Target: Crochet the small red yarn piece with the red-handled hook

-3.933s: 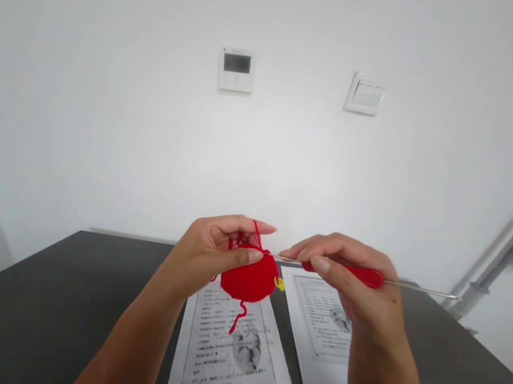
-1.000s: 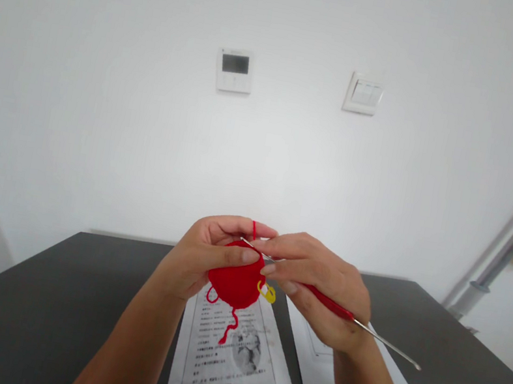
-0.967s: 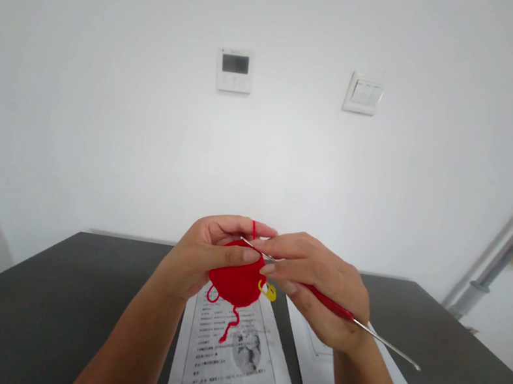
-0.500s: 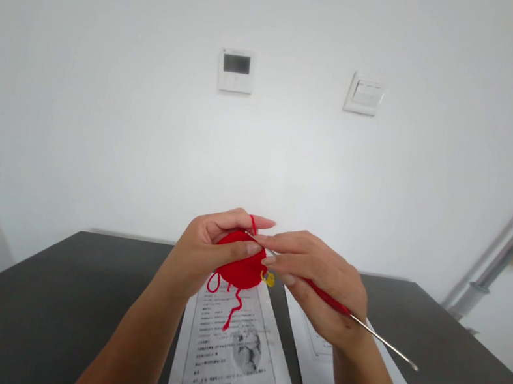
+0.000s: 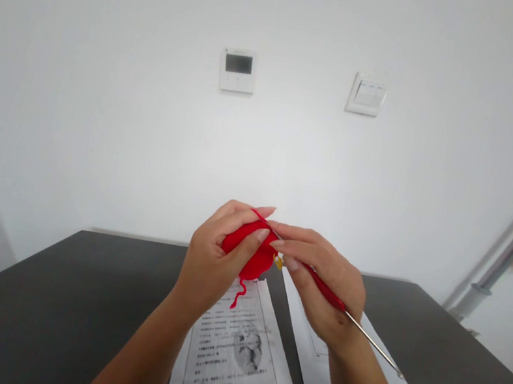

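A round red crochet piece (image 5: pixel 252 259) is pinched between the thumb and fingers of my left hand (image 5: pixel 216 251). Red yarn runs over the left index finger, and a short yarn tail (image 5: pixel 239 295) dangles below the piece. My right hand (image 5: pixel 325 280) is closed around a crochet hook (image 5: pixel 325 291) with a red grip and metal ends. The hook's tip meets the upper right edge of the piece, partly hidden by fingers. A small yellow stitch marker (image 5: pixel 278 261) hangs at the right edge, next to the right fingers.
Beneath the hands a printed sheet (image 5: pixel 228 379) with a dark picture lies on the dark table (image 5: pixel 67 311). A second paper (image 5: pixel 387 380) is partly under the right forearm. Behind stands a white wall with a thermostat panel (image 5: pixel 238 71) and a switch (image 5: pixel 367 95).
My left hand has turned and shifted slightly right and up with the crochet piece. The yarn now stretches toward the hook, and the loop at the lower left is out of sight.
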{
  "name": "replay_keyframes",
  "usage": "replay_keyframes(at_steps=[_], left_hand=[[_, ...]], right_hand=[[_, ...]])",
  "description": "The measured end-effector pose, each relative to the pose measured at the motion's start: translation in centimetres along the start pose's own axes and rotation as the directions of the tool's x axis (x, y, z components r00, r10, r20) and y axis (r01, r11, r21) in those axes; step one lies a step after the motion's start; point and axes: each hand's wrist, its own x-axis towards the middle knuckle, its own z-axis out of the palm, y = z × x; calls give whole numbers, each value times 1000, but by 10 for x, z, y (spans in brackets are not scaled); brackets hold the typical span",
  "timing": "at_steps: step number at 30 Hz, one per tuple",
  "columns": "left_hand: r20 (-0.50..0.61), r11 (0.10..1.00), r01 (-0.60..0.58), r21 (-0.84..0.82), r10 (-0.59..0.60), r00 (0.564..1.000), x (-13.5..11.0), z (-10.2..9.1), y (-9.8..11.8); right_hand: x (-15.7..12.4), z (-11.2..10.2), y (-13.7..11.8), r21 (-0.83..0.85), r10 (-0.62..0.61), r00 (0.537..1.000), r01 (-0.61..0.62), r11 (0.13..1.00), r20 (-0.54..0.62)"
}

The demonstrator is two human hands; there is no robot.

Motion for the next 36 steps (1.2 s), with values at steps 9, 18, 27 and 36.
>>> replay_keyframes(at_steps=[9, 18, 27, 36], left_hand=[[-187, 950, 30, -309, -92, 978, -7, 21, -9], [-272, 972, 15, -235, -81, 959, -18, 31, -2], [-70, 713, 270, -647, -408, 910, -9, 30, -4], [140, 528, 435, -729, -507, 850, 6, 12, -9]], right_hand=[[-3, 12, -4, -94, -95, 994, 89, 992, -61], [-7, 27, 0, -182, -171, 978, 148, 972, -117], [-8, 28, 8, -235, -246, 963, 214, 948, -113], [-8, 26, 8, -175, -211, 976, 198, 964, -59]])
